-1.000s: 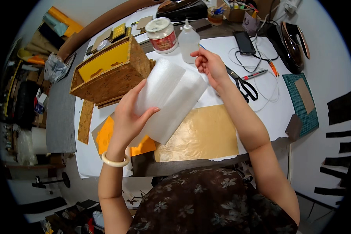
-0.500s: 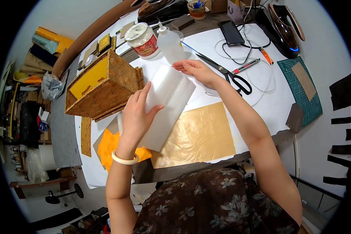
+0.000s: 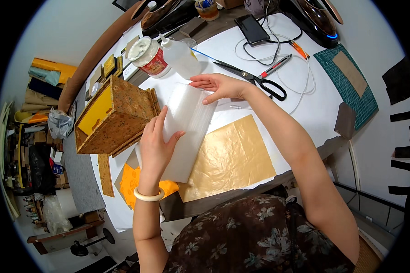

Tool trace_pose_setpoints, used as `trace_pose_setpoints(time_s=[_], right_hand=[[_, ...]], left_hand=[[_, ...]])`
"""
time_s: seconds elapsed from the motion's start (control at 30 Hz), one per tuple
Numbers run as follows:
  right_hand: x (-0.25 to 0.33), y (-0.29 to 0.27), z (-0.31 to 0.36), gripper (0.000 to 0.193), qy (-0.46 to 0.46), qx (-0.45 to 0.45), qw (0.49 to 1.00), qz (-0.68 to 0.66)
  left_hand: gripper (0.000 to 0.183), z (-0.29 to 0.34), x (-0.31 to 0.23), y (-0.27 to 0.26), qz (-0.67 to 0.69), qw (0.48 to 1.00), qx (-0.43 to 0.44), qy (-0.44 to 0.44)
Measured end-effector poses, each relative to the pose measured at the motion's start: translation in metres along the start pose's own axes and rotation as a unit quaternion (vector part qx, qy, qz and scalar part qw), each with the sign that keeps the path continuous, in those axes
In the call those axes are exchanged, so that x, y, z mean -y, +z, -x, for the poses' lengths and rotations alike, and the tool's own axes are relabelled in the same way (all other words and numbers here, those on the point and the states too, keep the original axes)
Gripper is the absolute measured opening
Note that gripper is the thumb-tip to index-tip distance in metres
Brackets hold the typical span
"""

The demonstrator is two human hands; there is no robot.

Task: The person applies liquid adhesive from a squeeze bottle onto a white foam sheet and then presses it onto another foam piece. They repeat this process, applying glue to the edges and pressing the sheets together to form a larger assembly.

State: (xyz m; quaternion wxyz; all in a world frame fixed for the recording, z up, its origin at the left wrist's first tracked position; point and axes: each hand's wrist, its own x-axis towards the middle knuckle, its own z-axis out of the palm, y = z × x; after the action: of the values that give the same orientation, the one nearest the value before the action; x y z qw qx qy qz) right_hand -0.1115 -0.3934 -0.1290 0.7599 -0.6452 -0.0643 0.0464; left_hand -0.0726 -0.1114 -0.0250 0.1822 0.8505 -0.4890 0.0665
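A white foam sheet [image 3: 183,136], folded into a long flat shape, lies at a slant near the middle of the table. Along its left edge rests my left hand [image 3: 158,148], fingers stretched out and thumb apart on the foam; a pale bangle circles that wrist. My right hand [image 3: 221,87] is at the far end, its fingers extended across the edge and its thumb by the right corner. Partly under the foam lies a sheet of shiny gold paper [image 3: 237,157]. Orange patterned fabric [image 3: 130,184] shows below my left wrist. What is inside the foam, if anything, is hidden.
Left of the foam stands a brown patterned box [image 3: 132,109] with a yellow inside. Beyond are a white jar [image 3: 148,57] and a squeeze bottle [image 3: 182,59]. Black scissors [image 3: 259,81], a red cutter [image 3: 276,66], cables and a phone [image 3: 251,29] lie right, with a green cutting mat [image 3: 357,98].
My right hand has shifted slightly toward me, its thumb now apart at the foam's right corner. My left hand stays on the foam's left edge. The whole view has turned a little.
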Motion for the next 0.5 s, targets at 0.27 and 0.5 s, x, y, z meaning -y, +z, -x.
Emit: trace_pose_setpoints(time_s=[0.27, 0.5], right_hand=[[-0.001, 0.0057, -0.0018, 0.09, 0.012, -0.013, 1.0, 0.009], [-0.002, 0.0057, -0.0025, 0.087, 0.016, -0.009, 1.0, 0.015]], left_hand=[[0.073, 0.0014, 0.0023, 0.0021, 0.003, 1.0, -0.003, 0.008], [0.074, 0.001, 0.0038, 0.0049, 0.008, 1.0, 0.005, 0.001]])
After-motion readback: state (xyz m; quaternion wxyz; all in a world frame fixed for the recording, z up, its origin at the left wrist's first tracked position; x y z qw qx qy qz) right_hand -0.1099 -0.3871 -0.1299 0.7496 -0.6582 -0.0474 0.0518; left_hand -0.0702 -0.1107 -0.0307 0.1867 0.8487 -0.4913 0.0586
